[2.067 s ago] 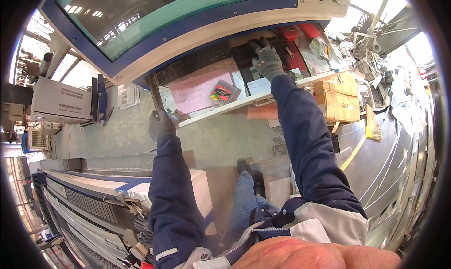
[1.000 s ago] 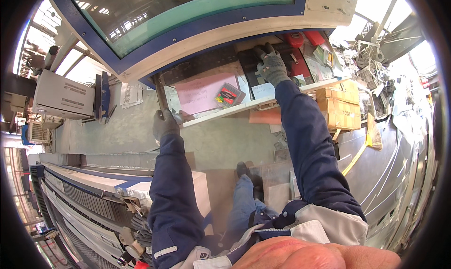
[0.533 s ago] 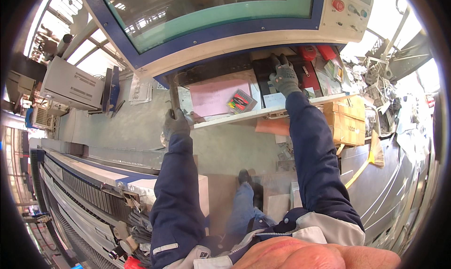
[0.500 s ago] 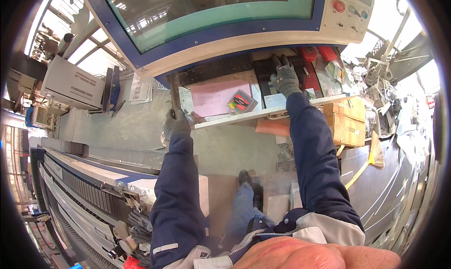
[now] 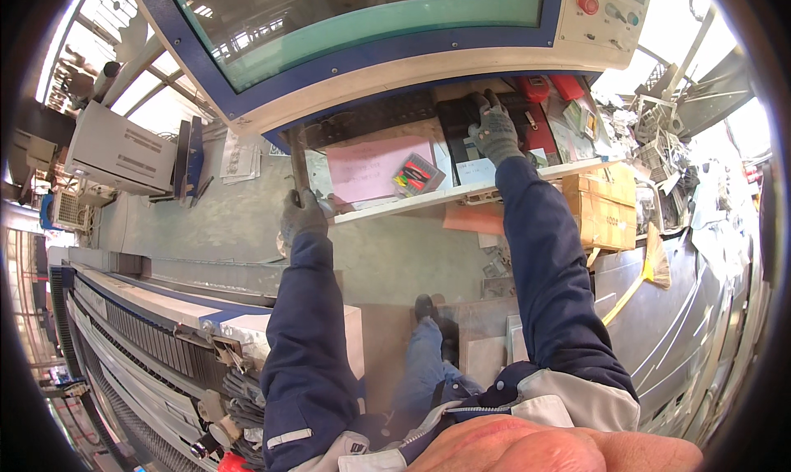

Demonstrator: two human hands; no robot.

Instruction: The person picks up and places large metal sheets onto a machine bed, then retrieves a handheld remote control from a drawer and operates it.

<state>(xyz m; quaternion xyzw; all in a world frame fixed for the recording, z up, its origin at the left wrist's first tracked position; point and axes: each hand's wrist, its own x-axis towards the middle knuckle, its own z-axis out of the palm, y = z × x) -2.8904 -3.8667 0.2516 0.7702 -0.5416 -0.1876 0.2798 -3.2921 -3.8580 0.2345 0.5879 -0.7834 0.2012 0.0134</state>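
Observation:
Both my hands wear grey work gloves. My left hand (image 5: 305,214) is closed round the near end of a long grey-brown bar (image 5: 300,165) at the left side of the pulled-out drawer (image 5: 387,207). I cannot tell whether that bar belongs to the drawer. My right hand (image 5: 497,134) reaches into the drawer, fingers stretched forward and apart over a flat black item (image 5: 458,124), which it seems to touch. Left of it lie a pink sheet (image 5: 362,169) and a clear plastic box (image 5: 418,175) with red, yellow and green pieces. A pale paper (image 5: 475,172) sits below my right hand.
Above the drawer hangs a blue-framed machine window (image 5: 346,72) with a control panel (image 5: 606,23). Red items (image 5: 568,87) lie at the drawer's right. A cardboard box (image 5: 601,208) and a yellow-handled broom (image 5: 630,295) stand to the right; a machine (image 5: 148,340) fills the lower left.
The view has shifted slightly. My right hand's fingers have changed pose a little over the black item. My left hand stays on the bar.

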